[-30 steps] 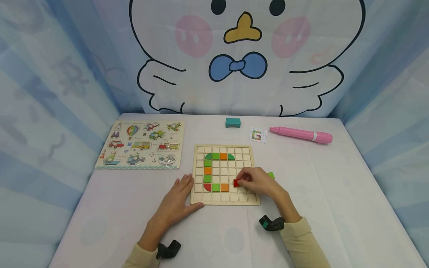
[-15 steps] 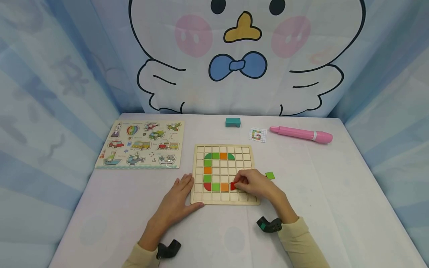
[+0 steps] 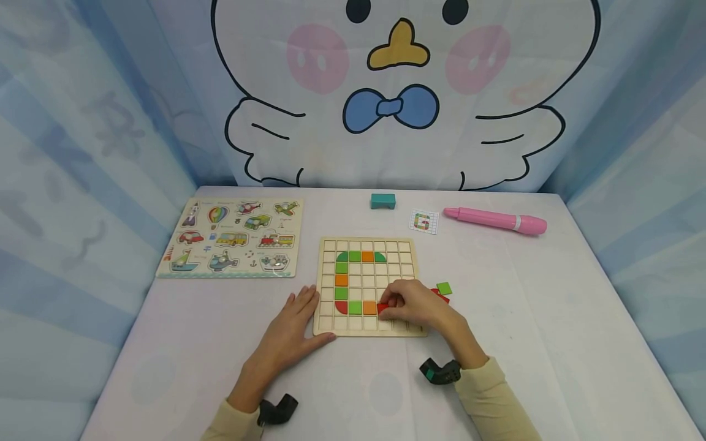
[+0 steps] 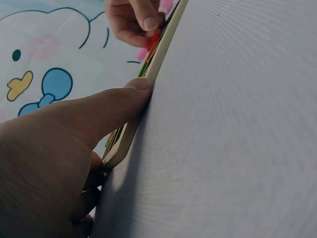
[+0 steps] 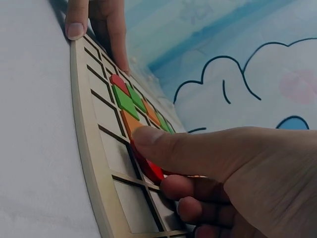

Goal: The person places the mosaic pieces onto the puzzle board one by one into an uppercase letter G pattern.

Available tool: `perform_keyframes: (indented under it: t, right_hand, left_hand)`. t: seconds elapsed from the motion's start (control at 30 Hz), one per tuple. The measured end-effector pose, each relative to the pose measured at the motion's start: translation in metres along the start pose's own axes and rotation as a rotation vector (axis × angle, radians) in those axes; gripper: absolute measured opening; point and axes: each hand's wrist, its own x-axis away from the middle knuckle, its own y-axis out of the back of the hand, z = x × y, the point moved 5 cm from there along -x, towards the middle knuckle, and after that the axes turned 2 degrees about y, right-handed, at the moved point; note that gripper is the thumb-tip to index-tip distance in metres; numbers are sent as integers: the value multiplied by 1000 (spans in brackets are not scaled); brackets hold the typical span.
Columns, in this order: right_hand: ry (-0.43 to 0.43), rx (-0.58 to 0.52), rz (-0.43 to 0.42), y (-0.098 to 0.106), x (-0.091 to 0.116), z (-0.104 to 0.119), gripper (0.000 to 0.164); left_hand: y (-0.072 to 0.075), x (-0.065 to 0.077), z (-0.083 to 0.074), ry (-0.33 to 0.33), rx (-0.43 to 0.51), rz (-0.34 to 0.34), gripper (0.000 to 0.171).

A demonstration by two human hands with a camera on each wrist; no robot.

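A wooden grid board (image 3: 326, 323) lies on the table, with green, orange and red tiles set in a C-shaped line. At its lower row my right hand (image 3: 423, 304) holds a red tile (image 5: 152, 170) between thumb and fingers, right beside an orange tile (image 3: 369, 308). The thumb covers part of the red tile in the right wrist view. My left hand (image 3: 291, 329) lies with fingers extended along the board's left side, its thumb at the front edge near the corner. Just right of the board are a loose green tile (image 3: 444, 288) and red pieces (image 3: 439, 294), partly behind my right hand.
A picture puzzle board (image 3: 231, 239) with vehicles lies at the back left. Along the back are a teal block (image 3: 383, 201), a small pattern card (image 3: 424, 222) and a pink pen-shaped object (image 3: 493, 221). A printed cloth (image 3: 391, 153) stands behind the table.
My right hand has shifted slightly left with the red tile, bringing it down beside the orange tile. More of the loose red pieces now shows. The left hand has stayed still.
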Motion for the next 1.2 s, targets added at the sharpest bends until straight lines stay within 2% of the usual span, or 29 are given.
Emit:
perform_keyframes:
  t: [0.1, 0.37, 0.63, 0.9, 1.2]
  right_hand:
    - [-8, 7, 7, 0, 0, 2, 20]
    - [-1, 44, -5, -1, -1, 3, 18]
    - [-12, 24, -10, 1, 0, 1, 20]
    - [-50, -5, -37, 12, 3, -4, 23]
    - [-103, 27, -88, 27, 11, -14, 25]
  left_hand:
    - [1, 0, 0, 1, 7, 1, 93]
    - [1, 1, -1, 1, 19, 4, 93]
    - [1, 1, -1, 7, 14, 5, 93]
    - [2, 0, -1, 9, 14, 3, 93]
    - [2, 0, 0, 0, 9, -3, 95]
